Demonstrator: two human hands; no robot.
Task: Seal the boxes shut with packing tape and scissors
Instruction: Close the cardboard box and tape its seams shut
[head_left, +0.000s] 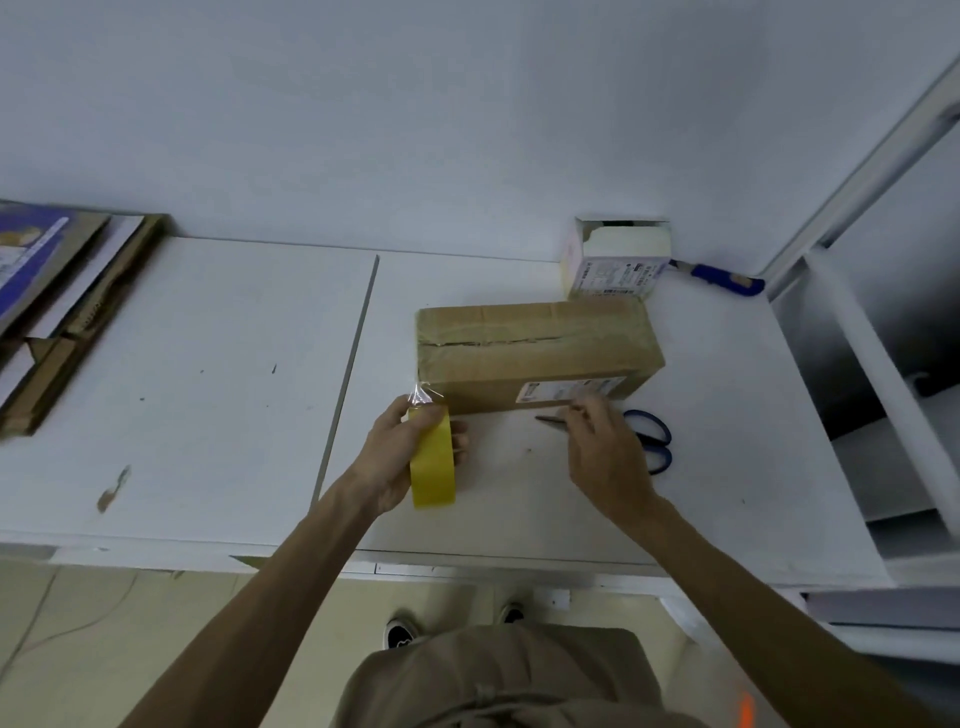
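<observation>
So the left hand (395, 457) is wrapped around a yellow roll of packing tape (434, 460), held on edge just above the white tabletop (208, 364), with a short crinkled clear tab of tape (423, 397) sticking up from the roll near the box's front left corner. The brown rectangular cardboard box (535, 353) sits flat mid-table, glossy tape already over its top seam and a white shipping label (571, 388) on the front face. The right hand (605, 452) is down over the blue-handled scissors (649, 441) lying just in front of the box; fingers look curled around the blades, though I can't really tell if it's actually gripping them. A small white open-topped carton (613, 260) stands behind the box, a blue-handled utility knife (722, 275) beside it.
</observation>
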